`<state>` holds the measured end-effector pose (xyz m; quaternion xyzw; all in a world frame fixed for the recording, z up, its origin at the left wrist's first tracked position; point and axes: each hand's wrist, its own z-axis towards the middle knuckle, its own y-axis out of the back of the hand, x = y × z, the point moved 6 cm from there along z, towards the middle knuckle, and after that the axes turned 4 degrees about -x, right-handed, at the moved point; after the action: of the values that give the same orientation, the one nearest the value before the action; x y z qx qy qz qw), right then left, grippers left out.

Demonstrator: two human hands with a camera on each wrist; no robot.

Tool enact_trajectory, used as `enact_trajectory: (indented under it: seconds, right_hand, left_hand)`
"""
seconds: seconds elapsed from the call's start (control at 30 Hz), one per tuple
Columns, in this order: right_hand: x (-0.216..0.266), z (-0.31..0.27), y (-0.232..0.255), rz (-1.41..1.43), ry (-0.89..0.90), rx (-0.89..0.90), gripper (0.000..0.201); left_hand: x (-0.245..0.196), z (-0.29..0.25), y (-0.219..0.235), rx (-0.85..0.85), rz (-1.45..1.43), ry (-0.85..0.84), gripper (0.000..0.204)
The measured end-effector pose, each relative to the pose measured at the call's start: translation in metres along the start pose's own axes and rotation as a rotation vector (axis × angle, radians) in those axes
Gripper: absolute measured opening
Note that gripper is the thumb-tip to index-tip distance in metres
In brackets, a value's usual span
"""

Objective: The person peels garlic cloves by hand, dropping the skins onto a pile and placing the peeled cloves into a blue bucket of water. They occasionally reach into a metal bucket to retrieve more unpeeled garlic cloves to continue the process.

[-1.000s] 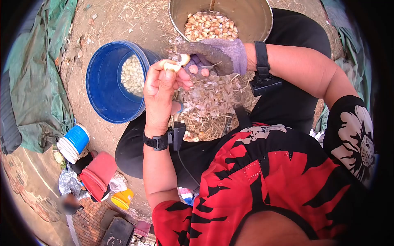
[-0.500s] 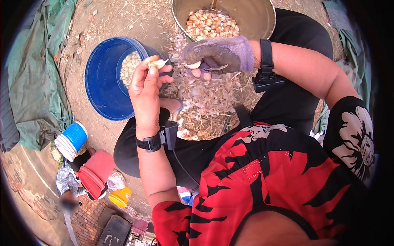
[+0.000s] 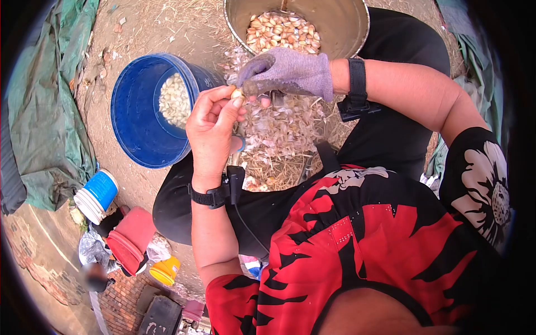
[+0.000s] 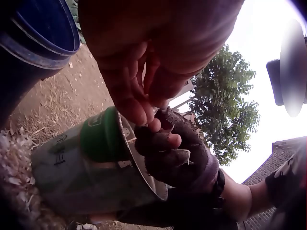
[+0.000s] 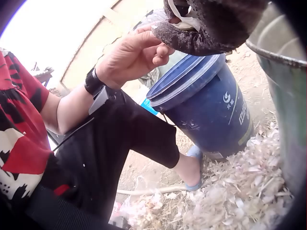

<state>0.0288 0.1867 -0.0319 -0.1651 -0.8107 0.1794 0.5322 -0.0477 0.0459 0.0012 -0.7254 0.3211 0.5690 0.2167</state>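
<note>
My bare left hand point(image 3: 212, 125) pinches a small pale garlic clove point(image 3: 238, 94) between thumb and fingertips, right against my gloved right hand point(image 3: 287, 72). The worn purple-grey glove has curled fingers, with bare fingertips poking through. In the right wrist view, the glove point(image 5: 216, 28) grips a white clove or piece of skin point(image 5: 186, 21), partly hidden by the glove. Unpeeled cloves point(image 3: 282, 32) lie in a metal bucket point(image 3: 340, 28) beyond the glove. White peeled cloves point(image 3: 176, 100) lie in a blue bucket point(image 3: 137, 128) left of my bare hand.
Loose garlic skins point(image 3: 285, 128) and straw cover the ground between my legs. A green tarp point(image 3: 50, 123) lies at the far left. Below it are a blue-and-white bucket point(image 3: 96, 194), red tubs point(image 3: 131, 237), a yellow bucket point(image 3: 165, 271) and another person point(image 3: 94, 251).
My left hand first moved left, away from the glove with a pale clove, then came back to touch it. The glove has turned and shifted left, so its back now shows.
</note>
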Motion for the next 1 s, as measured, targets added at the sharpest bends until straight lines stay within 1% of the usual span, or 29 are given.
enact_trajectory:
  seconds: [0.1,0.17,0.27,0.4,0.47,0.5,0.57,0.6,0.67,0.77,0.8,0.87,0.9,0.97,1.0]
  right_hand:
    - [-0.001,0.002,0.001,0.057,-0.013,-0.013,0.027]
    - [0.0,0.002,0.001,0.017,0.004,0.009,0.027]
    - [-0.001,0.002,0.004,-0.048,-0.015,0.022,0.028]
    - [-0.004,0.003,0.004,-0.064,-0.021,0.01,0.027]
    - [-0.012,0.007,0.003,0.153,-0.064,0.033,0.026]
    - [-0.012,0.008,0.003,0.152,-0.065,0.034,0.026]
    - [-0.014,0.01,0.004,0.121,-0.077,0.02,0.026]
    - [-0.014,0.011,0.004,0.122,-0.077,0.02,0.026]
    - [-0.011,0.014,0.005,-0.033,-0.03,0.008,0.027]
    - [-0.009,0.014,0.008,-0.097,-0.028,-0.023,0.027]
    - [-0.009,0.012,0.009,-0.096,-0.028,-0.026,0.027]
    - [-0.011,0.009,0.011,-0.037,-0.054,-0.102,0.027]
    - [-0.011,0.008,0.013,-0.036,-0.053,-0.101,0.027]
    - [-0.013,0.007,0.016,-0.223,-0.079,-0.082,0.025]
    - [-0.014,0.006,0.017,-0.222,-0.079,-0.085,0.025]
  left_hand:
    - [0.001,0.0,0.001,-0.002,-0.032,0.018,0.019]
    - [0.002,-0.001,0.001,0.027,0.015,0.001,0.024]
    - [-0.003,-0.003,-0.005,0.034,-0.008,0.01,0.026]
    - [-0.001,-0.003,-0.007,0.056,0.013,-0.011,0.027]
    - [-0.005,-0.003,-0.009,0.094,0.103,-0.112,0.026]
    - [-0.005,-0.004,-0.008,0.092,0.102,-0.112,0.026]
    - [-0.001,-0.005,-0.005,0.044,-0.04,-0.056,0.024]
    - [-0.002,-0.006,-0.004,0.045,-0.04,-0.055,0.024]
    - [-0.001,-0.007,-0.004,0.042,-0.143,-0.003,0.021]
    - [0.002,-0.004,-0.006,0.052,-0.206,0.018,0.02]
    - [0.001,-0.002,-0.008,0.056,-0.206,0.019,0.02]
    - [-0.003,0.0,-0.007,-0.001,-0.215,-0.008,0.02]
    - [-0.004,0.001,-0.006,-0.001,-0.214,-0.009,0.02]
    - [-0.006,0.001,-0.002,0.015,-0.315,-0.024,0.019]
    - [-0.01,0.001,-0.001,-0.013,-0.359,-0.038,0.02]
